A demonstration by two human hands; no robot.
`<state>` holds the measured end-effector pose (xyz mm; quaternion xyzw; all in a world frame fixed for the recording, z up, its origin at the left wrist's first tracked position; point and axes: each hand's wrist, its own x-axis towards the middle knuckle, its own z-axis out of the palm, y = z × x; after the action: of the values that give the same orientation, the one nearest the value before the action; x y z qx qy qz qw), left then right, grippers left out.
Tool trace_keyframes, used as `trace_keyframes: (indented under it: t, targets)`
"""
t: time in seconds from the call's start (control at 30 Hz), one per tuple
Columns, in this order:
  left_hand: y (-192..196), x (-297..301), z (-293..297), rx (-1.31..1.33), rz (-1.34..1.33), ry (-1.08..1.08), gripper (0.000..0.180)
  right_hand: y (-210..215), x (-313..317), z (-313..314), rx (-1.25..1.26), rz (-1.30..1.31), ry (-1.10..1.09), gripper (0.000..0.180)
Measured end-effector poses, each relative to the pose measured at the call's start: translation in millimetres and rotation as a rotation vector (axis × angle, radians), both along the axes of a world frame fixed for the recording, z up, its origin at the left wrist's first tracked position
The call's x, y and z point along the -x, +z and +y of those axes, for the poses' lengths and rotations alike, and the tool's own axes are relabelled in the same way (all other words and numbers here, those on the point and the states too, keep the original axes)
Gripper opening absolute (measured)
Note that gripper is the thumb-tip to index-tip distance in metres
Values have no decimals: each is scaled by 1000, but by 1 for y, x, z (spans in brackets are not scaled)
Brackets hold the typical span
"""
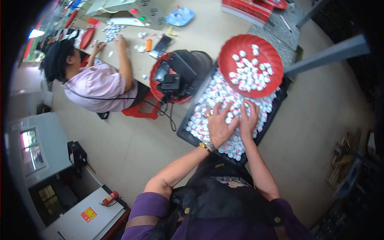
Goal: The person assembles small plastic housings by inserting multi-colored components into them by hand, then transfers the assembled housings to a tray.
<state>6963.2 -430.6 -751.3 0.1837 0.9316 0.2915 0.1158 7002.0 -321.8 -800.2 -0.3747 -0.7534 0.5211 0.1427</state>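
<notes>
A black tray (185, 134) sits on my lap, filled with several small white caps (212, 94). My left hand (219, 124) lies flat on the caps with fingers spread, a watch on its wrist. My right hand (249, 118) rests beside it on the caps, fingers bent down among them; whether it holds any caps I cannot tell. A red round dish (228, 52) sits on the tray's far end and holds more white caps (250, 74).
A red stool (154, 82) with a black bag (188, 68) stands left of the tray. Another person (94, 78) sits at a beige table (208, 30) sorting white caps. Grey cabinets (38, 148) stand at the left, a red box (248, 8) on the table.
</notes>
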Motion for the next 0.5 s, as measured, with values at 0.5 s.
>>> trace_keyframes:
  t: [0.5]
  targets:
    - [13, -5, 46, -420, -19, 157, 22, 26, -8, 3, 255, 162, -59, 19]
